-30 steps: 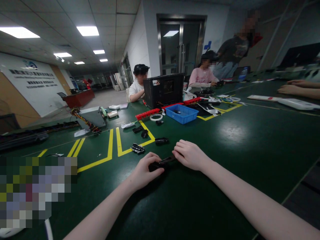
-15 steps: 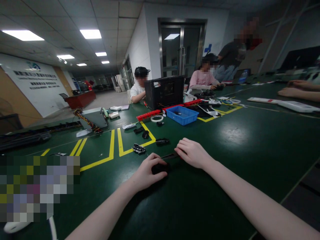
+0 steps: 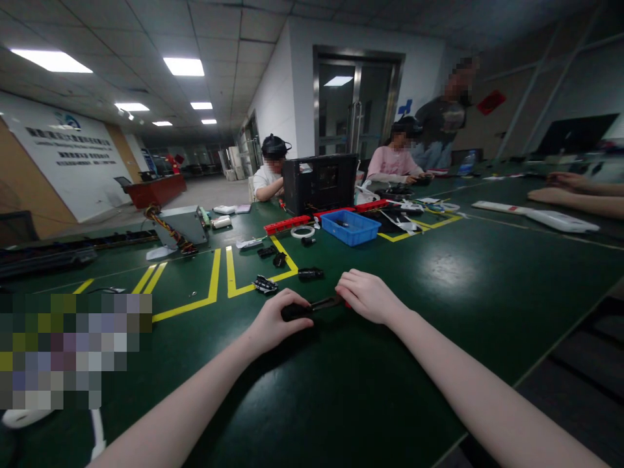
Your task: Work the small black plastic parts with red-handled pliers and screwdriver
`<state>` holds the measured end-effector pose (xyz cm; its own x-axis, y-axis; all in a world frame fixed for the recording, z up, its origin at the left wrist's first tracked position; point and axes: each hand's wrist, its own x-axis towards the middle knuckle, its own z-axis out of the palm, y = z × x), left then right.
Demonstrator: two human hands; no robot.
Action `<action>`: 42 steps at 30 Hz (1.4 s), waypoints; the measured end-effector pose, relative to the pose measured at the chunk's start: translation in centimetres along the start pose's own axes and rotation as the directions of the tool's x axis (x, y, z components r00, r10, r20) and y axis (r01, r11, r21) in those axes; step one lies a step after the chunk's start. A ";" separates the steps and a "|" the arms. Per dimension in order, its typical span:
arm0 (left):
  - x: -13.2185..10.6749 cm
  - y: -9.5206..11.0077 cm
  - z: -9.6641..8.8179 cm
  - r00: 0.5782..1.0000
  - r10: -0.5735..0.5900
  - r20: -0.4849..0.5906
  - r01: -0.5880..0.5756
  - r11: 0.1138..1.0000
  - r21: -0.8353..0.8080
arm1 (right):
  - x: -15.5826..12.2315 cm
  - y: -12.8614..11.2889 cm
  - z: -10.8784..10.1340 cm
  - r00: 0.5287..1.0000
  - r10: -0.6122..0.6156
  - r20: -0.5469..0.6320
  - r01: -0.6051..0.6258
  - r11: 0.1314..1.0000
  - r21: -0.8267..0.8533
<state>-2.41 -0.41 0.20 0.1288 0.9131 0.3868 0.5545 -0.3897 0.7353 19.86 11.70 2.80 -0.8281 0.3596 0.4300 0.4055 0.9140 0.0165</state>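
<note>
My left hand (image 3: pixel 279 320) curls round a black rounded piece (image 3: pixel 296 311), thumb below and fingers above. From it a slim dark grey part (image 3: pixel 324 303) with a slot-like gap runs right to my right hand (image 3: pixel 366 296). My right fingers are closed at that end, where a bit of red shows under them; the rest is hidden by the hand. Together it looks like one dark tool, its exact kind unclear, held just above or on the green table (image 3: pixel 331 403). A black cylindrical piece (image 3: pixel 311 273) and a crumpled black-and-white piece (image 3: pixel 266 284) lie just beyond my hands.
Farther back stand a blue tray (image 3: pixel 351 235), red strips (image 3: pixel 286 225), a roll of tape (image 3: pixel 303 231) and a black computer case (image 3: pixel 319 184). A power supply with wires (image 3: pixel 181 229) sits at left. Other people are around the table; a co-worker's hands rest at right.
My left hand has drawn a little left, away from my right hand, and more of the grey part shows between them. A standing person in the background has shifted left.
</note>
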 end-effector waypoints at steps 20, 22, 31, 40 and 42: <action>-0.4 0.5 0.1 0.990 -0.089 0.106 0.088 0.996 0.014 | 0.0 -1.1 0.7 1.000 -0.018 -0.002 0.018 0.997 -0.074; -0.4 0.6 0.0 0.990 -0.095 0.106 0.094 0.996 0.008 | 0.0 -1.1 0.8 1.000 -0.020 -0.006 0.019 0.998 -0.067; -0.3 0.5 0.1 0.992 -0.081 0.101 0.082 0.997 -0.009 | 0.0 -0.5 0.7 0.998 -0.034 -0.047 0.030 0.995 -0.093; -0.1 0.0 -0.1 0.989 -0.070 0.129 0.073 0.997 -0.026 | 0.3 -0.1 0.9 0.998 -0.029 -0.053 0.025 0.997 -0.067; -0.1 0.0 -0.2 0.988 -0.073 0.134 0.077 0.997 -0.024 | 0.4 -0.1 1.0 0.999 -0.034 -0.039 0.031 0.998 -0.063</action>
<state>-2.55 -0.52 0.26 0.1967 0.9469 0.2543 0.5426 -0.3212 0.7762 19.14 11.95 2.06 -0.8254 0.3210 0.4645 0.4030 0.9111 0.0865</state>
